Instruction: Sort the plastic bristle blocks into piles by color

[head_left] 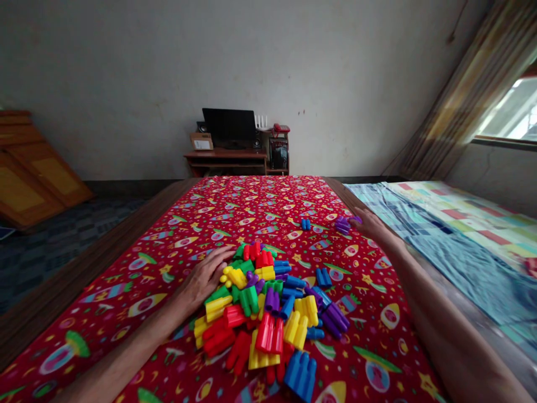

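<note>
A heap of colourful plastic building blocks (pixel 268 308) lies on a table covered with a red patterned cloth (pixel 235 207). My left hand (pixel 205 275) rests flat on the cloth, fingers stretched out against the left side of the heap, touching a yellow block (pixel 235 276). My right hand (pixel 371 225) reaches far forward to the right, its fingertips on a purple block (pixel 343 224) lying apart from the heap. A small blue block (pixel 306 224) sits alone just left of the purple one. Another blue block (pixel 323 277) lies at the heap's right edge.
The table's wooden edge (pixel 84 268) shows on the left. A bed with a patchwork sheet (pixel 453 235) runs along the right side. A desk with a monitor (pixel 235 143) stands at the far wall, a wooden cabinet (pixel 33 173) at the left, a curtained window (pixel 503 106) at the right.
</note>
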Tool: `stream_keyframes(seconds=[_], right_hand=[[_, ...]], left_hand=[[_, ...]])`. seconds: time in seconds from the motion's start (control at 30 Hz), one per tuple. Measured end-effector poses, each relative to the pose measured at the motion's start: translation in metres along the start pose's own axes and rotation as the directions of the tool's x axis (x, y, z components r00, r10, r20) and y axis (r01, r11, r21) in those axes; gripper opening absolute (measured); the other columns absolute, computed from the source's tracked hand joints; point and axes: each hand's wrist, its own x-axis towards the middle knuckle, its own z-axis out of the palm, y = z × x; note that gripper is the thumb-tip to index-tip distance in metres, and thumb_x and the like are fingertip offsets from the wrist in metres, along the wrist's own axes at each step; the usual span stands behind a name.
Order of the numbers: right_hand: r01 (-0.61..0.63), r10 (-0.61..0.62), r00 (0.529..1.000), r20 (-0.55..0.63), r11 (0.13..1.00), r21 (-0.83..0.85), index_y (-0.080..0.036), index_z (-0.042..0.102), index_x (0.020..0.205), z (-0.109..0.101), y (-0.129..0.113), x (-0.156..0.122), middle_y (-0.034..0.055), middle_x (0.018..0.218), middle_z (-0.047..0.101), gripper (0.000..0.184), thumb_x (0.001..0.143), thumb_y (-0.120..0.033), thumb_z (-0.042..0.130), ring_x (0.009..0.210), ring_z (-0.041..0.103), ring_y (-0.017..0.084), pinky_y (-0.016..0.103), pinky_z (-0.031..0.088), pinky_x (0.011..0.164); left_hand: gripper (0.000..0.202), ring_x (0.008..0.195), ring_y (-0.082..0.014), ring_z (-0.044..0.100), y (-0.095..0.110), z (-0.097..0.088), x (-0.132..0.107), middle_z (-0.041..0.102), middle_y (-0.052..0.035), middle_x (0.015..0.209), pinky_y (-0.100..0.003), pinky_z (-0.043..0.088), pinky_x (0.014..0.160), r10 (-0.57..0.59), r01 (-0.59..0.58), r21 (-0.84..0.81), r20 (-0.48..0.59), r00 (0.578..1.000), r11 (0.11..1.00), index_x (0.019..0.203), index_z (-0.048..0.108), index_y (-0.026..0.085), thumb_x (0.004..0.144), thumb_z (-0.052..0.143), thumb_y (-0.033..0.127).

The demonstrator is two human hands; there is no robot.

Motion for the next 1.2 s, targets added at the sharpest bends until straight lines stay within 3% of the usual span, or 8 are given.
stream_keyframes(seconds=[0.23,0.43,0.53,0.67,0.77,0.93,1.1,1.2], right_hand=[[-0.001,0.001,0.986,0.169,1.000,-0.001,-0.015,0.072,0.102,0.008,-0.005,-0.007,0.0099,0.090,0.073,0.033,0.076,-0.010,0.051,0.086,0.066,0.021,0.023,0.042,0.067],[-0.059,0.063,0.994,0.090,0.997,-0.045,-0.016,0.071,0.102,-0.017,-0.024,-0.009,0.0126,0.090,0.072,0.031,0.082,-0.016,0.048,0.081,0.066,0.021,0.025,0.038,0.061],[0.069,-0.077,0.986,0.150,0.996,0.060,-0.014,0.071,0.099,-0.037,-0.046,-0.011,0.0105,0.085,0.072,0.027,0.086,-0.019,0.048,0.074,0.064,0.019,0.024,0.038,0.060],[0.360,-0.471,0.761,0.446,0.879,0.313,-0.016,0.071,0.094,-0.058,-0.095,-0.036,0.0047,0.080,0.071,0.019,0.086,-0.024,0.056,0.067,0.061,0.013,0.022,0.040,0.059],[0.485,-0.556,0.648,0.520,0.828,0.281,-0.019,0.071,0.094,-0.061,-0.130,-0.062,0.0054,0.083,0.069,0.023,0.079,-0.037,0.069,0.072,0.060,0.016,0.023,0.040,0.059],[0.493,-0.550,0.690,0.471,0.833,0.251,-0.016,0.070,0.094,-0.047,-0.145,-0.069,0.0082,0.088,0.069,0.017,0.079,-0.024,0.067,0.076,0.060,0.016,0.023,0.040,0.062],[0.307,-0.363,0.918,0.161,0.906,0.291,-0.013,0.070,0.084,-0.015,-0.117,-0.035,0.0039,0.072,0.068,0.022,0.080,-0.007,0.049,0.063,0.057,0.012,0.021,0.036,0.057],[0.201,-0.205,0.979,-0.019,0.935,0.291,-0.012,0.070,0.085,0.005,-0.102,-0.020,0.0069,0.076,0.071,0.022,0.083,-0.010,0.048,0.068,0.062,0.015,0.023,0.041,0.062]], left_hand=[[0.054,0.118,-0.0258,0.058,0.000,-0.001,0.000,0.061,-0.0125,0.129,-0.039,0.045,0.103,-0.002,0.002,0.023,0.009,1.000,1.000,0.120,0.060,0.019,0.095,0.026,0.053],[0.054,0.119,-0.0252,0.057,-0.002,0.000,0.000,0.061,-0.0129,0.130,-0.039,0.044,0.104,-0.014,0.014,0.010,0.007,1.000,1.000,0.121,0.060,0.018,0.096,0.027,0.053],[0.054,0.120,-0.0248,0.056,-0.004,0.002,-0.001,0.061,-0.0120,0.130,-0.039,0.044,0.104,-0.015,0.015,0.002,-0.001,1.000,1.000,0.121,0.060,0.019,0.096,0.027,0.053],[0.054,0.120,-0.0247,0.056,-0.002,0.001,-0.001,0.060,-0.0117,0.130,-0.040,0.043,0.104,-0.017,0.017,0.004,0.004,1.000,1.000,0.122,0.060,0.019,0.096,0.027,0.052],[0.055,0.120,-0.0250,0.056,0.001,-0.001,0.000,0.060,-0.0119,0.131,-0.041,0.044,0.104,-0.013,0.013,0.009,0.017,1.000,1.000,0.122,0.060,0.019,0.096,0.026,0.052],[0.057,0.121,-0.0254,0.055,0.001,-0.002,0.001,0.059,-0.0122,0.131,-0.042,0.044,0.105,-0.014,0.013,0.031,0.032,0.999,0.999,0.120,0.061,0.018,0.096,0.023,0.054],[0.062,0.122,-0.0257,0.054,0.002,-0.002,0.002,0.060,-0.0136,0.130,-0.041,0.043,0.105,-0.012,0.012,0.028,0.024,1.000,1.000,0.120,0.061,0.016,0.096,0.021,0.057],[0.062,0.121,-0.0251,0.055,0.004,-0.003,0.001,0.059,-0.0131,0.131,-0.040,0.044,0.105,-0.008,0.007,0.024,0.022,1.000,1.000,0.120,0.061,0.017,0.096,0.021,0.057]])
